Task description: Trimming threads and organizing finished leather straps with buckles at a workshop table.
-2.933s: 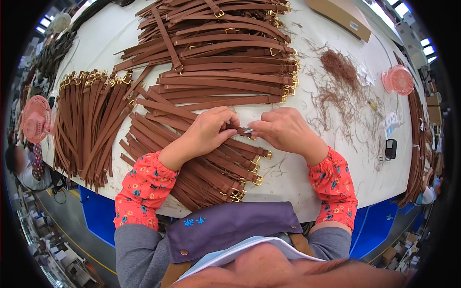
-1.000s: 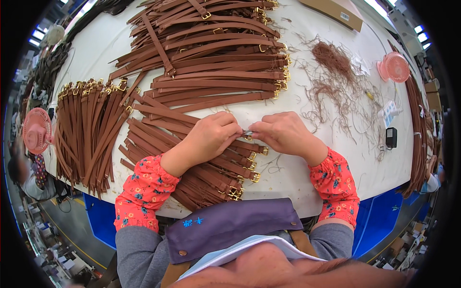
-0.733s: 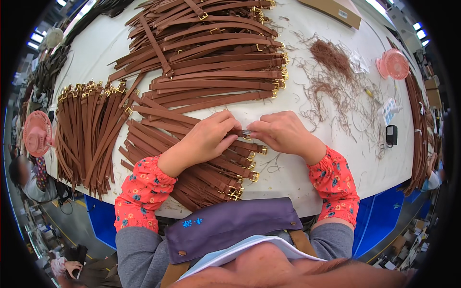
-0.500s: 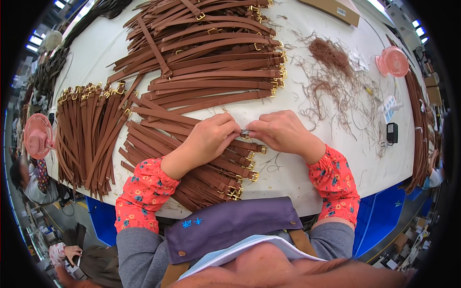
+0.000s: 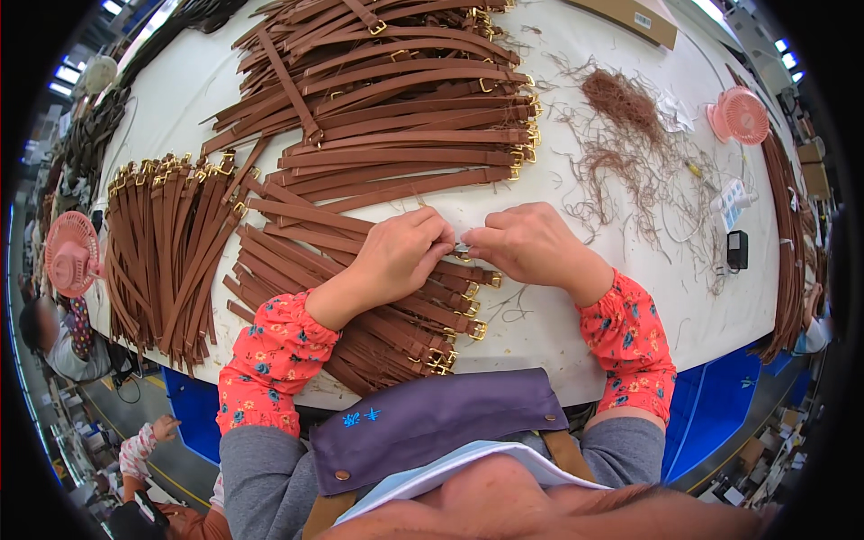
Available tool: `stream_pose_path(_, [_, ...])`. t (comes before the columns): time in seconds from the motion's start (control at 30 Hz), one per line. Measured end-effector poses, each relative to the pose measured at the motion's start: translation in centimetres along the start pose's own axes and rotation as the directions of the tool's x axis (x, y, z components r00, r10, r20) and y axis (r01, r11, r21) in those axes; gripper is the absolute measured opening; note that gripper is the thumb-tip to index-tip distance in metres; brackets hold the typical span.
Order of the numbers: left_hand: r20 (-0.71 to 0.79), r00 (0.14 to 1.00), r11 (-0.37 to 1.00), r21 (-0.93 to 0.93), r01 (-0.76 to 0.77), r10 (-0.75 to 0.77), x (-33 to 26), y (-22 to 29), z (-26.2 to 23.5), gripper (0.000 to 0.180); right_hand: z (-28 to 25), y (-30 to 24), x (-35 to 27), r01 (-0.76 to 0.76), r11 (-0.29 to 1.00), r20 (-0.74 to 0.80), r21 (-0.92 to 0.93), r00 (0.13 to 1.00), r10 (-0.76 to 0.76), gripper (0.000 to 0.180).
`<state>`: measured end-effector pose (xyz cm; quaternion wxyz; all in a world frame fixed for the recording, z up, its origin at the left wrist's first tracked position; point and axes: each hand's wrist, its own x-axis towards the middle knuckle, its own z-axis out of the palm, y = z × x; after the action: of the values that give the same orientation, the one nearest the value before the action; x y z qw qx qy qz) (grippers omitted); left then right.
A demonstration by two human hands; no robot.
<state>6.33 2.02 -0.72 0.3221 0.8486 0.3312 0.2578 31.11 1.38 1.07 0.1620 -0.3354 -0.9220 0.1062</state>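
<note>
My left hand [image 5: 401,256] and my right hand [image 5: 529,245] meet above the near pile, fingertips pinched together and almost touching. Between them shows a small grey metal piece [image 5: 462,248]; its kind is too small to tell, and the fingers cover most of it. Beneath my left hand and forearm lies a fanned pile of brown straps [image 5: 346,310], their gold buckles [image 5: 476,329] pointing right. A gold buckle [image 5: 494,280] lies just below my right fingers.
Farther off lies a big stack of brown straps [image 5: 414,117]; another bundle [image 5: 166,261] is at left. Brown thread scraps [image 5: 621,101], a pink fan [image 5: 740,115] and a black adapter [image 5: 737,250] lie to the right. A second pink fan [image 5: 72,255] stands at the left edge.
My hands stay pinched together in nearly the same place, with only slight finger movement. At lower left, a co-worker's arm has moved and the dark bundle beside it is out of view.
</note>
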Motion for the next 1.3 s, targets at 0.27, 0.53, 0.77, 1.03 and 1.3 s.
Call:
stream_pose_path(0.27, [0.004,1.0,1.0,0.001,-0.003,0.003,0.0,0.0,0.0,0.01,0.0,-0.3,0.1,-0.023,0.999,-0.006,0.048,1.0,0.023,0.01])
stream_pose_path(0.53, [-0.038,0.998,0.995,-0.088,0.054,-0.058,-0.2,-0.1,0.1,0.011,0.2,-0.5,0.2,-0.003,0.999,-0.001,-0.042,1.0,0.003,0.012])
stream_pose_path(0.77, [0.038,0.981,0.964,-0.183,0.194,-0.19,-0.3,0.6,-3.0,0.011,0.1,-0.6,0.3,-0.068,0.997,-0.009,0.032,0.998,0.069,0.013])
stream_pose_path(1.03, [-0.001,1.0,0.999,0.041,0.015,-0.015,-1.2,-0.2,-1.6,0.012,0.3,-1.2,1.0,-0.049,0.998,0.01,-0.044,0.999,0.049,0.013])
stream_pose_path(1.3, [-0.007,0.999,0.991,0.128,-0.041,0.042,-0.8,0.0,-1.1,0.011,0.3,-1.3,1.0,-0.033,0.997,-0.001,-0.063,0.999,0.033,0.012])
